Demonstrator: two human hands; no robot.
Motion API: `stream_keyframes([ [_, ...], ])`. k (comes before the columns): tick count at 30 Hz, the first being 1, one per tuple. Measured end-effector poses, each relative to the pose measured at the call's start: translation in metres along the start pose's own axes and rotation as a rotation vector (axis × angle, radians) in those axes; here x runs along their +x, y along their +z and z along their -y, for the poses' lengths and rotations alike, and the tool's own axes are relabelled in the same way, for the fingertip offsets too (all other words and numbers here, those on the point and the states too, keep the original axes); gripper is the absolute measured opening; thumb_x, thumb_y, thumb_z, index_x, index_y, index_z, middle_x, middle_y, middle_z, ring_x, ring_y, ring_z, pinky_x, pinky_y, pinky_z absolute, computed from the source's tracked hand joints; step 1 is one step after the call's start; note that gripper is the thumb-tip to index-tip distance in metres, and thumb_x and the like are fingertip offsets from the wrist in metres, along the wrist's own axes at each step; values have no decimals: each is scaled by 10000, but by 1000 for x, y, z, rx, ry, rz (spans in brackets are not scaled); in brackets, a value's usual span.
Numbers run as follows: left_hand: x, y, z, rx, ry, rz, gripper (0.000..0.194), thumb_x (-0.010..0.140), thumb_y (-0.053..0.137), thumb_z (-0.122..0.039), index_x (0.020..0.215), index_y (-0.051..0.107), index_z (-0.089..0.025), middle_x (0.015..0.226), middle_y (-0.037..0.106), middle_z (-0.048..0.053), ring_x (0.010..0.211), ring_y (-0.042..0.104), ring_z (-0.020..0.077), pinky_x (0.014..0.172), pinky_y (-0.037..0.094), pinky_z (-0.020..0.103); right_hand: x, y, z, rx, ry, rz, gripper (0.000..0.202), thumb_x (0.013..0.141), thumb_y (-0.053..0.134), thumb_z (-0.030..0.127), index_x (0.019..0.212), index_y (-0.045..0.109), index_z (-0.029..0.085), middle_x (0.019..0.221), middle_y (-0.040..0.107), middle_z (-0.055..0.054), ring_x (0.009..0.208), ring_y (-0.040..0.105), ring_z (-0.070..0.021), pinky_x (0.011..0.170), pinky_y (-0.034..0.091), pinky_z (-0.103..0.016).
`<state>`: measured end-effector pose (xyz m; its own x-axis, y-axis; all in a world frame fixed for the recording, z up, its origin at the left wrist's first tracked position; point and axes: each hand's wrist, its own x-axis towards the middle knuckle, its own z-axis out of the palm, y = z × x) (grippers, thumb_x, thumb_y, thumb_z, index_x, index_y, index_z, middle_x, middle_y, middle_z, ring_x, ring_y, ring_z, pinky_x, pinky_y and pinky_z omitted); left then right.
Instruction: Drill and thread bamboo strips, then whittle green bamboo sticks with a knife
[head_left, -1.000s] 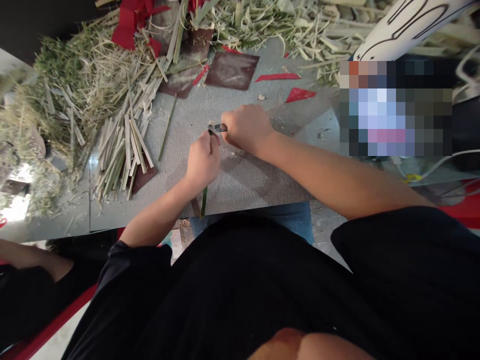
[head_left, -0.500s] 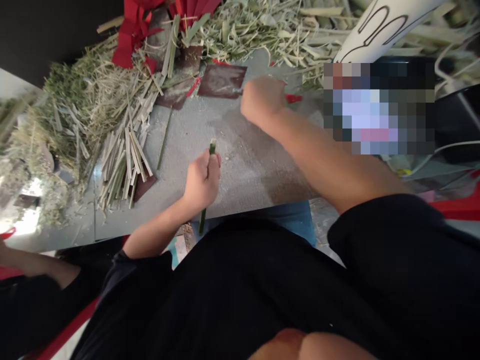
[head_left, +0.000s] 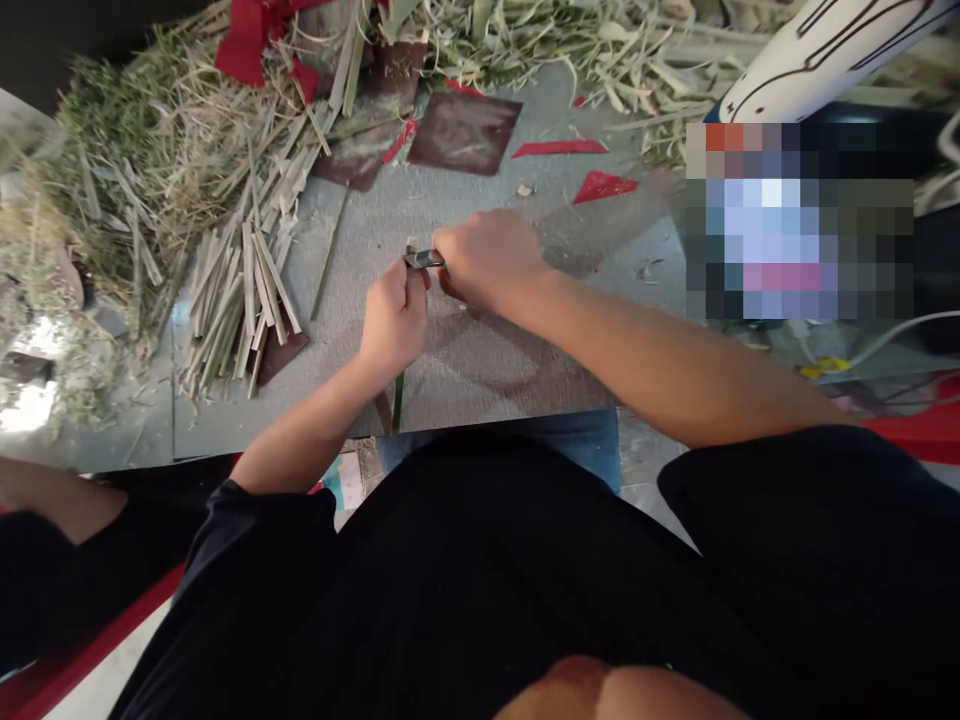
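Observation:
My left hand is closed around a narrow green bamboo strip. The strip's pale top end pokes out above the fingers, and its lower part hangs down past the table's front edge. In my right hand, closed in a fist, is a small knife; its handle is hidden in the fingers. The short dark blade points left and lies against the strip's top end, just above my left thumb. Left of my hands lies a bundle of split pale strips, with a single thin green strip beside it.
Green and pale shavings are heaped at the left and along the back. Brown sandpaper sheets and red scraps lie behind my hands. At right stand a white cylinder and a blurred-out patch. Another person's arm is at lower left.
My right hand has come down and left from near the sandpaper, bringing the knife blade to the strip's top. My left hand still holds the strip, slightly higher in view.

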<state>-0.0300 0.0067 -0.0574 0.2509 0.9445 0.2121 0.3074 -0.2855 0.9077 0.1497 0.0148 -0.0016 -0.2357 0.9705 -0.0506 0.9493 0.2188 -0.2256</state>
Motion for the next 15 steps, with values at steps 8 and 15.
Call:
stream_keyframes([
  [8,2,-5,-3,201,-13,-31,362,1185,588,-256,828,526,-241,636,479,-41,571,432,139,642,288,344,6,7,4,59,33,10,377,1128,541,207,1325,845,105,1310,845,-245,1136,785,-361,905,481,-397],
  [15,-28,5,-32,66,40,114,391,1186,597,-352,821,515,-240,637,503,-42,532,407,108,586,293,321,29,-6,-34,19,239,-69,391,1095,525,144,1299,849,63,1238,836,-275,1104,770,-357,915,529,-433],
])
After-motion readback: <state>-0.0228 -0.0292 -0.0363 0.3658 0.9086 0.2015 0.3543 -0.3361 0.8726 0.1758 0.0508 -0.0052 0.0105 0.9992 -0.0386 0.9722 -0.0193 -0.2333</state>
